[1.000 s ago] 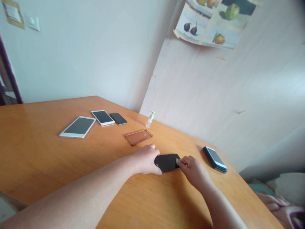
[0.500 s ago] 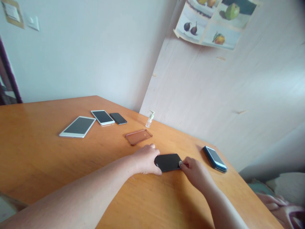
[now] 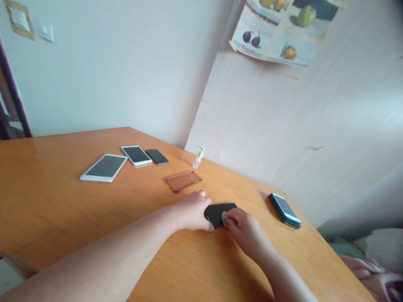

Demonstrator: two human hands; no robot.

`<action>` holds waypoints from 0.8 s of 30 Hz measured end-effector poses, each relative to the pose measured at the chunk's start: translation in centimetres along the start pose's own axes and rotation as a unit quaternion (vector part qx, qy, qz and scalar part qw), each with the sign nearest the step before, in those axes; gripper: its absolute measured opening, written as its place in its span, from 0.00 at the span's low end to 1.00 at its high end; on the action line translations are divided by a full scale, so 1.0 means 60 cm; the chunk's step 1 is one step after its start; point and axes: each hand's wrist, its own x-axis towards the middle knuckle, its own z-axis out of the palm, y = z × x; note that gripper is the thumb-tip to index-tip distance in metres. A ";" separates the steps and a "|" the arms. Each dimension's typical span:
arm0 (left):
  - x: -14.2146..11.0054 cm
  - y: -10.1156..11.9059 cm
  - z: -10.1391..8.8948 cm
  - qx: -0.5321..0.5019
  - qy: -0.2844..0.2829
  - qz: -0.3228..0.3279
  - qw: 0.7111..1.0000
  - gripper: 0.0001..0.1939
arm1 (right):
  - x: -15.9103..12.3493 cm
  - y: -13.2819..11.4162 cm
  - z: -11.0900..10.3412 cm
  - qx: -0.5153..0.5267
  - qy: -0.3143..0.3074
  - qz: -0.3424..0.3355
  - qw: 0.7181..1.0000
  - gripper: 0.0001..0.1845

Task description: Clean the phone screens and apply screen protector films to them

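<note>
A black smartphone [image 3: 216,213] lies screen up on the wooden table. My left hand [image 3: 195,211] grips its left end, thumb on the near edge and fingers at the far edge. My right hand [image 3: 241,224] is closed in a pinch on a small whitish wipe [image 3: 224,218], pressed against the phone's screen; most of the wipe is hidden by the fingers. Just beyond my left hand rests a clear brownish phone case [image 3: 184,181]. Behind that case stands a small clear pump bottle [image 3: 198,158].
On the left of the table [image 3: 132,226] lie a white tablet [image 3: 103,167], a smaller white device [image 3: 136,155] and a dark phone [image 3: 157,156]. A white-faced phone on a dark blue case [image 3: 285,210] sits near the right edge. Walls border the far side.
My right hand has slid left across the screen with the wipe, from the phone's right end to about its middle. My left hand and the phone stay in place.
</note>
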 end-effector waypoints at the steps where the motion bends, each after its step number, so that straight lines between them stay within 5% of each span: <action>1: -0.001 0.001 -0.001 0.002 -0.002 -0.002 1.000 0.26 | 0.004 0.019 -0.006 -0.033 0.017 0.040 0.999 0.11; 5: -0.002 0.002 -0.003 0.005 0.001 0.000 1.000 0.27 | 0.008 0.043 -0.019 -0.075 0.030 0.073 0.994 0.12; 9: -0.003 0.002 -0.001 0.006 0.004 -0.001 1.000 0.24 | -0.006 -0.026 -0.005 0.015 -0.019 -0.057 0.998 0.17; 12: -0.003 0.003 0.000 0.012 0.007 -0.002 1.000 0.22 | -0.008 -0.051 0.007 0.034 -0.030 -0.091 0.995 0.17; 19: -0.005 0.007 -0.005 0.013 0.001 -0.003 1.000 0.24 | 0.019 0.049 0.005 -0.080 0.063 0.047 0.994 0.16; 24: -0.003 0.004 0.000 0.014 0.010 -0.002 1.000 0.25 | 0.005 0.000 0.011 -0.071 0.023 -0.059 0.995 0.20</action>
